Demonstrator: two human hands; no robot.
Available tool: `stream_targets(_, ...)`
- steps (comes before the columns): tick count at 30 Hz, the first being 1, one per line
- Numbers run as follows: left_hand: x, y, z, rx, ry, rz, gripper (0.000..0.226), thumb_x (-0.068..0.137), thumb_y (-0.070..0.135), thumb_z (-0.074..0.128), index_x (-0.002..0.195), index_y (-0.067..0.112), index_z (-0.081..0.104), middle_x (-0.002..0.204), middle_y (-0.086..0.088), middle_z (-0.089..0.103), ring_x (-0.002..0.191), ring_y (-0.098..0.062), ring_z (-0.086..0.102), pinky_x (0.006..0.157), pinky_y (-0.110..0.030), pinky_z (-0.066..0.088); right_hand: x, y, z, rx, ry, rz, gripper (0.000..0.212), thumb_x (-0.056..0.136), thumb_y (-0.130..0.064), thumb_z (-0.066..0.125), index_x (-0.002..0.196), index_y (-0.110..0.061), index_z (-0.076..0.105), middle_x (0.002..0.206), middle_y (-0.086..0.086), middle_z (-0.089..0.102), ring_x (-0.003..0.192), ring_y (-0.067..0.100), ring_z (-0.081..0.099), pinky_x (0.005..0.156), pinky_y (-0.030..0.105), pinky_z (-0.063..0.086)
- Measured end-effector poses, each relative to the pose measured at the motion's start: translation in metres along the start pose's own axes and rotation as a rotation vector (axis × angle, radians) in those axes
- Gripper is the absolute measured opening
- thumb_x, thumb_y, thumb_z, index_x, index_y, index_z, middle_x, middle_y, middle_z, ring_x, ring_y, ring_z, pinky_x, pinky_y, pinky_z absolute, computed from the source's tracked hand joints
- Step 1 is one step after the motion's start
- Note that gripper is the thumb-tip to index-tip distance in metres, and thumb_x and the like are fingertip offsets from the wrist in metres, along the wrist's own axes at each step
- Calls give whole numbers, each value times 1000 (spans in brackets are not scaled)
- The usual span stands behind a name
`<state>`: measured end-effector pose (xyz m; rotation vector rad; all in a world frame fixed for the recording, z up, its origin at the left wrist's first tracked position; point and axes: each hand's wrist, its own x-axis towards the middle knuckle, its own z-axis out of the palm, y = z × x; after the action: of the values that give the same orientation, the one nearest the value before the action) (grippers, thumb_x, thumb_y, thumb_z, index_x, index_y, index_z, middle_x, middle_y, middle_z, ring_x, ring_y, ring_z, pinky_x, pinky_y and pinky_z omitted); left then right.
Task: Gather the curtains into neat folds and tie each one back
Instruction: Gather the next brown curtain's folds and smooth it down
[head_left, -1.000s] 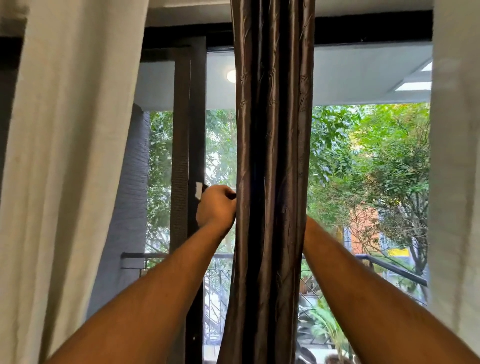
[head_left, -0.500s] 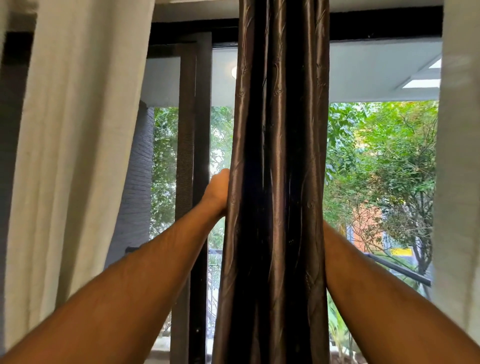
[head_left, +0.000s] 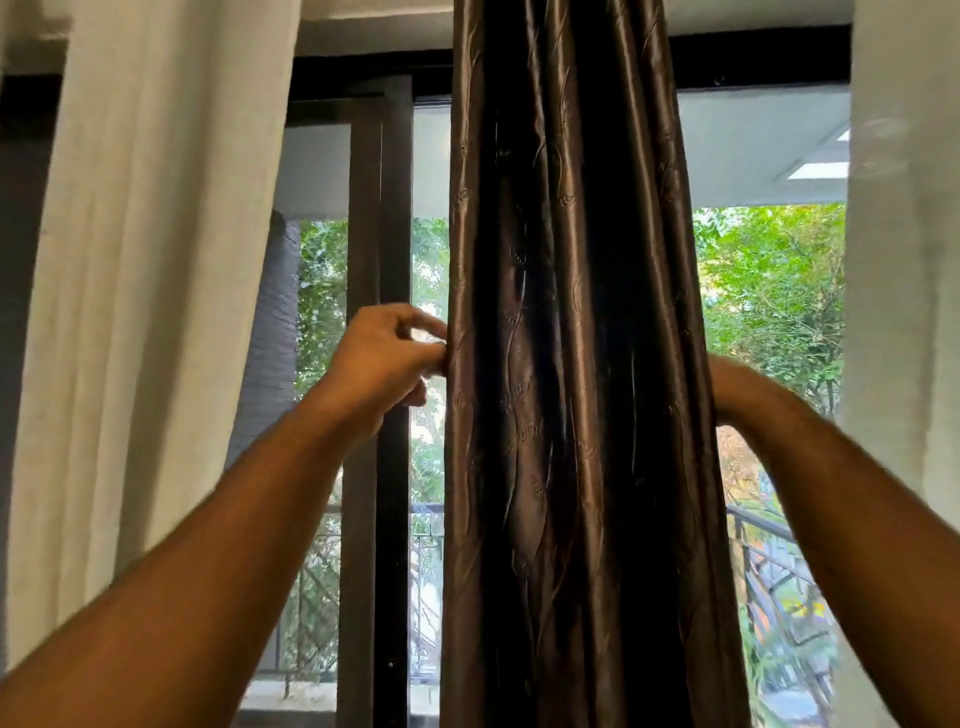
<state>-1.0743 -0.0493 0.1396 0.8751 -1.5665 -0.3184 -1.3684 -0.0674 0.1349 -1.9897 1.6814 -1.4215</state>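
- Head view: the dark satin curtain (head_left: 566, 364) hangs in the middle of the window, already drawn into a narrow column of vertical pleats, most likely so that a tie can go round it.
- Left hand (head_left: 384, 358) is at the curtain's left edge, its fingers curled and the fingertips pinching the edge of the cloth; something small and pale shows between the fingers, too blurred to name. I judge it is holding the outer fold in line.
- Right hand is hidden behind the curtain's right side; only the right forearm (head_left: 810, 467) shows, so I cannot tell how that hand is set. The reach suggests it goes round the back of the bundle to meet the left.
- The two arms stand well apart, one on each side of the bundle.
- Count: one dark curtain; two pale curtains, the left pale curtain (head_left: 150, 260) and the right pale curtain (head_left: 904, 260), both hanging loose and not yet tied; two arms, one hand visible.
- No tieback can be clearly made out.
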Motion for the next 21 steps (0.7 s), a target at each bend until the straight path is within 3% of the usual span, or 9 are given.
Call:
stream_targets(1,-3,4,3,-87,71,-4,21,84,6,69,103,13,65,90,-18,70,63,-19,62,50,-28,53,-3,-4,-5,-132,-42,-4,14,83,-11,64,70,-7,61,75,11,57,81,25,54,73,29,46)
stream_targets(2,-7,8,6,-181,144,4,28,84,4,67,110,15,62,92,-19,68,60,-17,61,47,-28,53,-4,-6,-11,-196,-67,-24,12,70,-18,69,62,-10,64,70,12,59,76,26,55,67,30,48)
stream_targets(4,-16,16,18,-324,315,86,33,87,5,63,115,21,55,88,-16,64,61,-16,61,48,-33,55,-11,-12,-20,-148,-66,-60,15,63,-17,66,50,-14,58,54,8,56,56,22,53,50,24,43)
stream_targets(7,-35,33,42,-185,570,478,23,96,16,56,115,26,50,81,3,55,66,-11,56,58,-29,53,-24,-21,-21,13,-18,-230,15,57,-19,59,71,-14,59,71,12,57,63,22,52,57,29,43)
stream_targets(10,-45,44,62,-27,542,777,17,98,10,51,114,12,55,84,1,54,64,-7,51,55,-16,44,-28,-19,-12,201,-20,-362,22,65,-18,63,87,-18,66,84,6,68,76,21,62,68,35,52)
stream_targets(13,-39,44,67,120,474,762,19,96,11,55,112,12,64,96,-2,62,79,-7,56,67,-14,46,-21,-11,-1,313,37,-390,18,76,-5,66,91,-12,73,86,6,74,79,18,67,72,40,57)
stream_targets(16,-30,39,62,108,396,679,22,92,16,62,113,19,66,94,2,64,83,-10,59,75,-21,50,-12,-4,5,444,45,-228,17,83,1,62,97,-5,70,83,16,72,72,28,67,71,46,57)
stream_targets(18,-21,31,56,-64,383,544,20,91,20,64,110,27,66,84,1,62,72,-16,62,63,-35,57,-9,0,7,588,15,-96,20,86,0,59,104,-2,66,75,13,70,60,25,65,65,40,56)
stream_targets(21,-10,17,48,-472,370,223,18,95,15,60,111,20,65,88,-9,61,61,-11,59,51,-29,53,-11,1,8,867,-105,21,20,92,-8,52,100,1,67,76,14,70,58,24,67,62,38,60)
